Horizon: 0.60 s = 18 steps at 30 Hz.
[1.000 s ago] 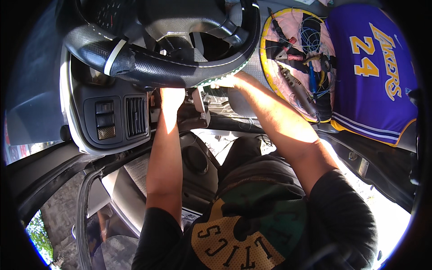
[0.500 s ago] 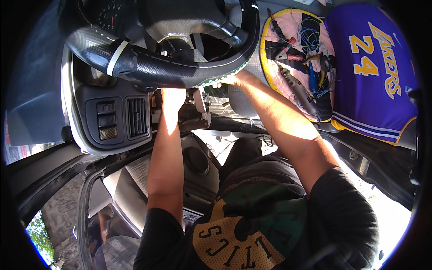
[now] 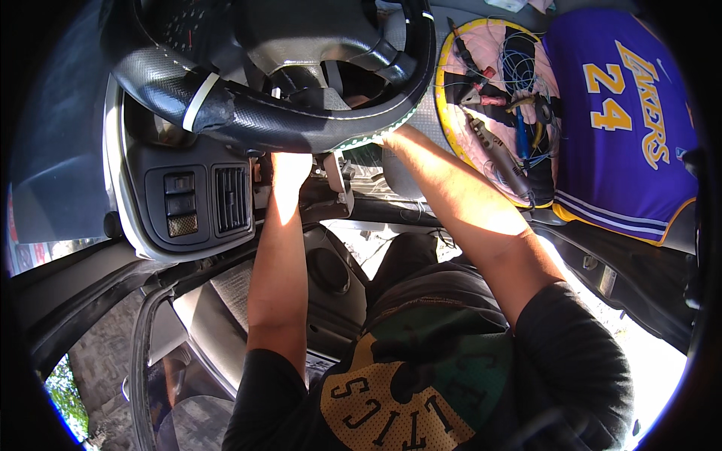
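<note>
Close in, looked down past a dark shirt (image 3: 410,376) with green and gold on its front, and past a pale door panel (image 3: 226,297) to the left. Had the left hand (image 3: 290,163) up under the near rim of the steering wheel (image 3: 316,134), right of the air vent (image 3: 232,198) and just left of a pale bracket (image 3: 338,174). Had the right hand (image 3: 389,138) under that same rim, farther right. Lost the fingers of both hands behind the wheel; could not tell whether spread, pressed together or pinching anything. Saw the steering wheel lying over the fingers and hiding them, but could not tell whether touching. Farther right, noted a round pink pad (image 3: 470,146) bearing a grey handheld tool (image 3: 505,164), a blue handle (image 3: 522,135) and coiled wire (image 3: 517,66). Beyond that, at far right, saw a purple jersey (image 3: 613,143).
</note>
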Tool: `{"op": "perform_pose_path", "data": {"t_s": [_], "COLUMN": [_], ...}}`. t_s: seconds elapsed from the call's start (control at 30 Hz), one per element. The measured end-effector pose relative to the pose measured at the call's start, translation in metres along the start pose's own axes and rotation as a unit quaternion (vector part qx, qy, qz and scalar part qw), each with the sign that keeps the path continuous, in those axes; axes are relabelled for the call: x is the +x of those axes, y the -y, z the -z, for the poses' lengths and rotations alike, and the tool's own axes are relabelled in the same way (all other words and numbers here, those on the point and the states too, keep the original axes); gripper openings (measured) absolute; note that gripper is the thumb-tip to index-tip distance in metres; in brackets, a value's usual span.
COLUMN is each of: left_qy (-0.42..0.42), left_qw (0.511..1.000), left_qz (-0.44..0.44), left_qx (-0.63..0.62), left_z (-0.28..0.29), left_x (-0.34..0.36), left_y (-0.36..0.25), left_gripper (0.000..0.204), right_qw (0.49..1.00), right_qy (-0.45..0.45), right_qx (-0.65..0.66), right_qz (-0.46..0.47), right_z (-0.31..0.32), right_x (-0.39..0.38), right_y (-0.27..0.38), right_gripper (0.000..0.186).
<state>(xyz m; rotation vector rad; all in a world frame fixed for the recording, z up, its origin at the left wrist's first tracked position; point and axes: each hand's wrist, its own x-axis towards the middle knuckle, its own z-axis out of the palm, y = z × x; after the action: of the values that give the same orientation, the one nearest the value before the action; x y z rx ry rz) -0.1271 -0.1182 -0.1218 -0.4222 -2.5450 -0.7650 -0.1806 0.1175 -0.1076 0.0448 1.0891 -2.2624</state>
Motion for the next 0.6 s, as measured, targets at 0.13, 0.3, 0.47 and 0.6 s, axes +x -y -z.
{"op": "perform_pose_path", "data": {"t_s": [0.13, 0.3, 0.47, 0.6], "left_qy": [0.005, 0.014, 0.014, 0.018], "left_qw": [0.999, 0.998, 0.997, 0.996], "left_qz": [0.013, 0.024, 0.017, 0.023], "left_qx": [-0.033, -0.057, -0.069, -0.079], "left_z": [0.003, 0.004, 0.003, 0.001], "left_x": [0.004, 0.001, 0.002, -0.002], "left_y": [-0.014, -0.012, -0.002, 0.005], "left_gripper": [0.026, 0.027, 0.027, 0.027], "right_qw": [0.991, 0.993, 0.997, 0.979], "right_qy": [-0.055, -0.017, -0.028, 0.008], "right_qx": [0.105, -0.100, -0.057, -0.184], "right_qz": [-0.065, 0.055, 0.032, 0.083], "right_z": [-0.008, -0.010, -0.001, 0.006], "right_x": [-0.007, -0.011, 0.011, 0.007], "right_y": [0.005, 0.003, -0.011, -0.009], "right_gripper": [0.028, 0.021, 0.019, 0.019]}}
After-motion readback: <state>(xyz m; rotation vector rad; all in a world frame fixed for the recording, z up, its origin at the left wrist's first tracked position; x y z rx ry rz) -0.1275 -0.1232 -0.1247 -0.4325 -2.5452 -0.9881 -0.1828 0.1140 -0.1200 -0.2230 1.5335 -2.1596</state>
